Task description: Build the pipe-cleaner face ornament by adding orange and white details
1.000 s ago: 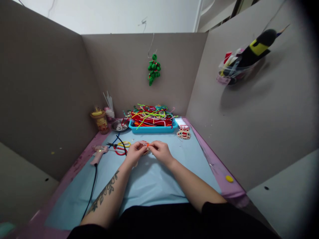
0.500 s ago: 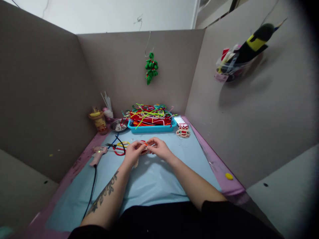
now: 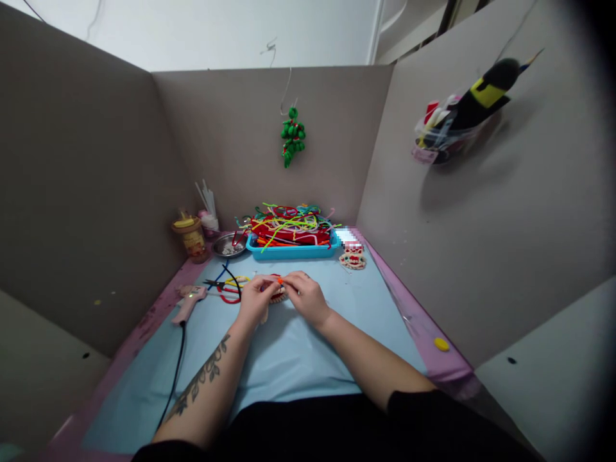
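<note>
My left hand (image 3: 256,296) and my right hand (image 3: 308,300) meet over the middle of the mat, fingertips almost touching. Between them is a small orange piece (image 3: 280,280), perhaps bent pipe cleaner; its exact shape is too small to make out. Both hands are closed in a pinch on it. Just below the fingertips lies a red and cream pipe-cleaner piece (image 3: 278,296), partly covered by the hands. Scissors (image 3: 228,289) with red and yellow handles rest left of my left hand. A pink glue gun (image 3: 188,304) lies farther left, its black cord running toward me.
A blue tray (image 3: 291,253) heaped with coloured pipe cleaners stands at the back. Left of it are a metal bowl (image 3: 230,246) and a brown jar (image 3: 191,239). A finished cream and red piece (image 3: 353,258) lies right. Grey partitions (image 3: 269,167) enclose three sides.
My right hand has turned inward and its fingers have curled more tightly. The orange piece shows more clearly between the fingertips. My left hand stays in nearly the same place.
</note>
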The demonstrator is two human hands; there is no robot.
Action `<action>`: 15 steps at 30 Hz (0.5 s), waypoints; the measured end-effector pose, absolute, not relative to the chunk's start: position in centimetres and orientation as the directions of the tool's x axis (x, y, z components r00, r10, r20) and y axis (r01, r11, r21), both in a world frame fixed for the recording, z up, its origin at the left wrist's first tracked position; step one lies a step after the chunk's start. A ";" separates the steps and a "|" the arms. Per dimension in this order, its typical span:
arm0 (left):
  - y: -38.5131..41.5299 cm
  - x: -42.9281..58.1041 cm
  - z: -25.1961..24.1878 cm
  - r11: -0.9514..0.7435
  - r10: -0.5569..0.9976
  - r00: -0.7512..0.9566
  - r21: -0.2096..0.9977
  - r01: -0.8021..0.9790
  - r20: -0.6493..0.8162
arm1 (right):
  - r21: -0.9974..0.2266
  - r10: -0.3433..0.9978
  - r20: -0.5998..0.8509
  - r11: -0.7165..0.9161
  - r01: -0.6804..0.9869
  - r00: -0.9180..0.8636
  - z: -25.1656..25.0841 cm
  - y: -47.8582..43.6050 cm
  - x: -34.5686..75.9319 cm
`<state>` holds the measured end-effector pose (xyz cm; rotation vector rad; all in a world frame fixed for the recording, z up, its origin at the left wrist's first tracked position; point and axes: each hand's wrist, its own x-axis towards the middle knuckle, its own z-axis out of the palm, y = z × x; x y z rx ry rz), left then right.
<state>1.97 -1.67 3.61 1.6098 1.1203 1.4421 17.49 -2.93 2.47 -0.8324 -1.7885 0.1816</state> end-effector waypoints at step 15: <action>-1.2 1.5 3.4 -0.460 0.884 0.059 0.841 0.285 0.464 | -0.885 0.907 0.420 0.419 0.201 -0.040 3.3 -2.2 17.9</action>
